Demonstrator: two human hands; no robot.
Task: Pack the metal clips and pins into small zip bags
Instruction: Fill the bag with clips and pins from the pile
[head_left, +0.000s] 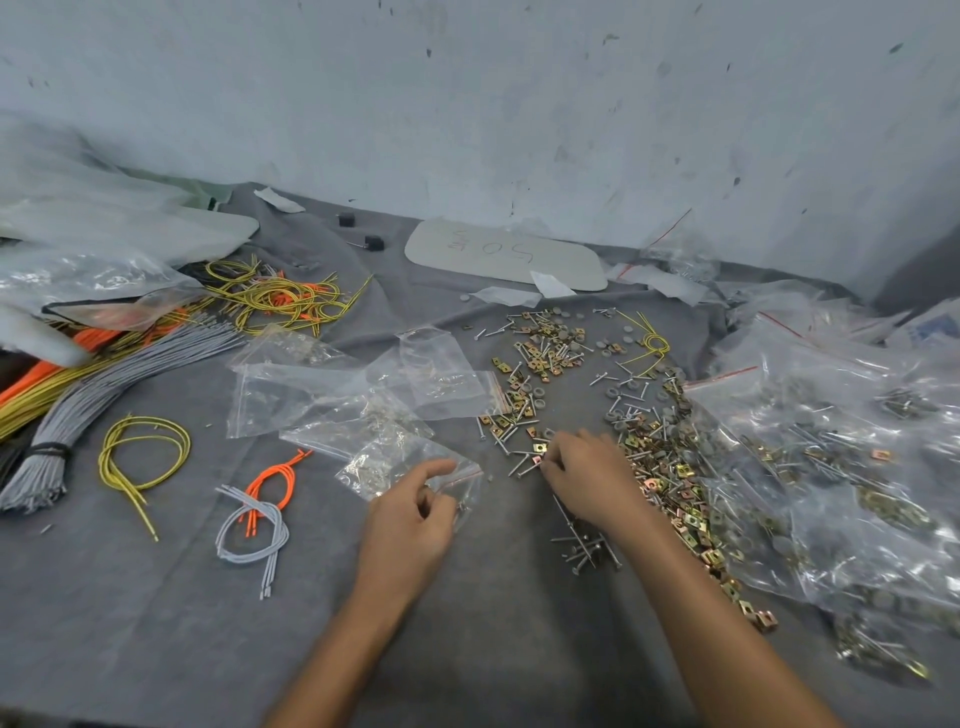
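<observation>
Brass-coloured square metal clips (662, 467) and thin silver pins (584, 545) lie scattered over the grey cloth, mixed with grey round washers. My right hand (587, 478) rests palm down on the pile, its fingertips pinching at a clip and pins near its left edge. My left hand (410, 514) holds the corner of a small clear zip bag (405, 462) with a red seal line, index finger raised. Several more small zip bags (322, 395) lie just beyond it.
Bags filled with clips and pins (841, 467) are heaped at the right. Bundles of grey (104, 384), yellow (140, 457) and orange cords (270, 483) lie at the left. A white plate with writing (504, 254) sits by the wall.
</observation>
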